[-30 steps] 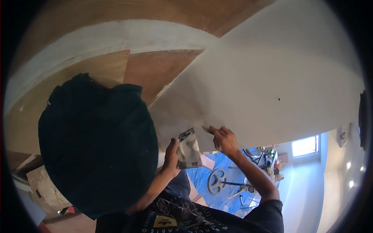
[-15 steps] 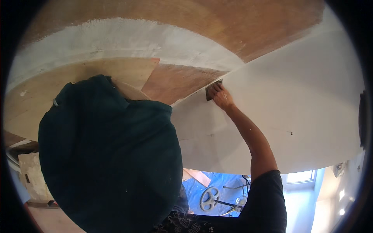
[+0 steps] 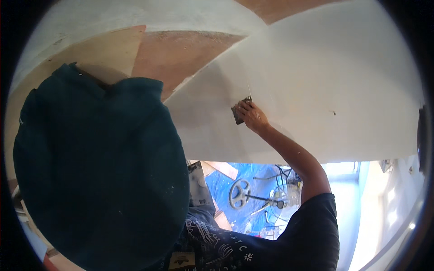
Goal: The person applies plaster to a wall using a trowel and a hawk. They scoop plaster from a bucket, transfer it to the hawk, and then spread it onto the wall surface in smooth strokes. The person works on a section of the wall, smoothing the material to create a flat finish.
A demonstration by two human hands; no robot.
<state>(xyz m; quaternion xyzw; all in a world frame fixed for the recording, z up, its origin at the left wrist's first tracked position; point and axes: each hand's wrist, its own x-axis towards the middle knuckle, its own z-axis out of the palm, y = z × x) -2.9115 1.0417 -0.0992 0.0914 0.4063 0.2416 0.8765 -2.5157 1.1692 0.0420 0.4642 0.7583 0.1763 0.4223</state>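
Observation:
My right hand is closed around a dark, flat scraper, its wide blade laid against a large smooth white panel. The bare forearm reaches up from a black short sleeve at the lower right. A thin raised line shows on the white coat just above the scraper. Up and to the left of my hand, a brown triangular patch meets the panel along a slanting seam. My left hand does not show. A big dark green cloth shape fills much of the left side and hides what lies behind it.
Below the panel's lower edge, a blue plastic sheet covers the floor. On it stand a grey wheel-shaped piece and what looks like a stand fan. A bright window is at the right. A small dark spot marks the panel.
My right hand has drawn the scraper away from the seam beside the brown patch, onto the open white panel. The whole view has shifted, showing more of the floor below.

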